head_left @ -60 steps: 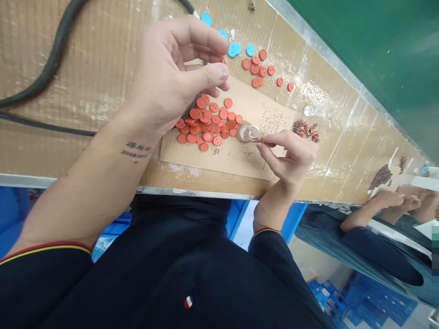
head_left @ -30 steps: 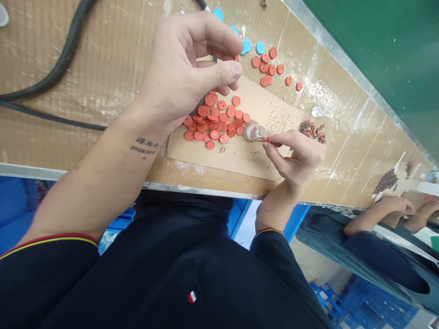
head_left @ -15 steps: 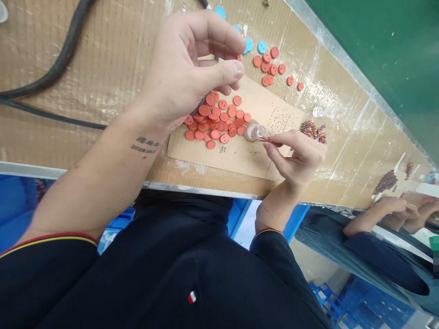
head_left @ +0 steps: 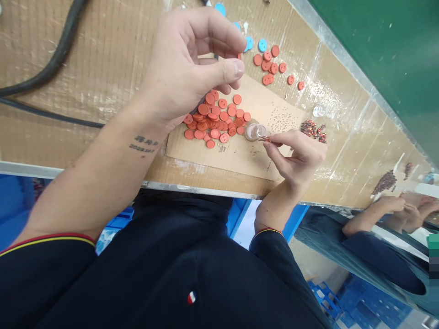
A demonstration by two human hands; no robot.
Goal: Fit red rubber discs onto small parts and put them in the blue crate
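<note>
My left hand (head_left: 206,55) is raised over the cardboard, thumb and fingertips pinching a red disc (head_left: 239,56) seen nearly edge-on. Below it lies a pile of red discs (head_left: 216,118), some with two small holes. Thumb and forefinger of my right hand (head_left: 297,153) pinch a small thin part with reddish and metallic bits (head_left: 265,138). Its tip reaches the rim of a small clear round container (head_left: 254,131), touching or just above it; I cannot tell which. Just beyond the right hand sits a heap of small dark parts with orange ends (head_left: 313,130).
Beneath the pile is a flat cardboard sheet (head_left: 192,148), with tiny specks (head_left: 283,118) scattered on it. More red discs (head_left: 269,66) and blue discs (head_left: 262,45) lie farther back. A black cable (head_left: 61,55) runs at left. At right, a co-worker's arm (head_left: 373,214) reaches over the table.
Hardly anything differs. Both hands keep their pinch and position, and the view has shifted very slightly.
</note>
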